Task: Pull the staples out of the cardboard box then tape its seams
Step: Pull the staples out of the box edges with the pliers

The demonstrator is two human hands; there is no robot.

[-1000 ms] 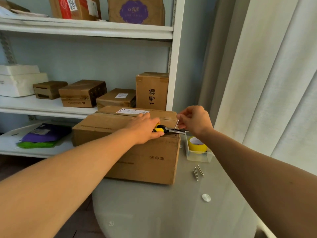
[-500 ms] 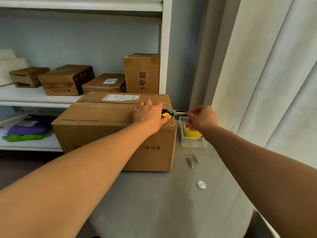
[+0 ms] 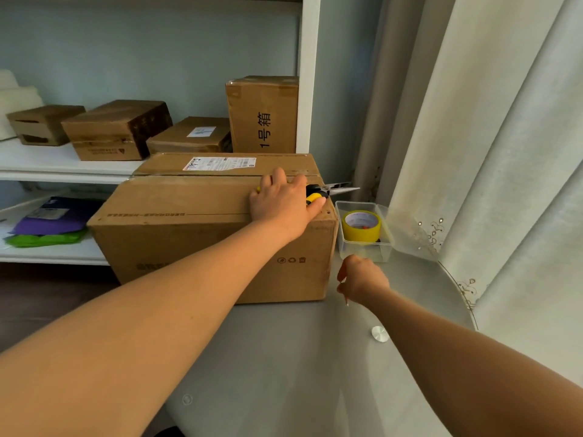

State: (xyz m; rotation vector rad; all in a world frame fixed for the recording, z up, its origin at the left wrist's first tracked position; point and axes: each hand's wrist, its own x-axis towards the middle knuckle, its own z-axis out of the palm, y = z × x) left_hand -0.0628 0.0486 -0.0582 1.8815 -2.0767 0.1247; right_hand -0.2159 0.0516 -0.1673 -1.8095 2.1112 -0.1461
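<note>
**K:** Right hand [image 3: 359, 280] has dropped from the plier tips to the table [image 3: 284, 357] in front of the box corner. Fingers pinched down, something thin poking out below them. Looks like a pulled staple, can't confirm. A second ago that hand was up at the pliers' nose.

**M:** And the left?

**K:** Left hand [image 3: 282, 205] hasn't moved: wrapped on the yellow-handled pliers [image 3: 328, 192], resting on the box top at the right end, jaws sticking out past the edge.

**M:** So one staple out, being set down?

**K:** My read, yes. The staples seen on the table earlier are now hidden behind the hand. Taping not started; the yellow tape roll [image 3: 361, 227] sits in the clear tray [image 3: 383, 250] just right of the box.

**M:** Box condition?

**K:** Cardboard box [image 3: 176, 234] on the table's far edge against the shelf [image 3: 63, 167]. Flaps closed, shipping label [image 3: 220, 163] on top, small holes near the right corner.
</note>
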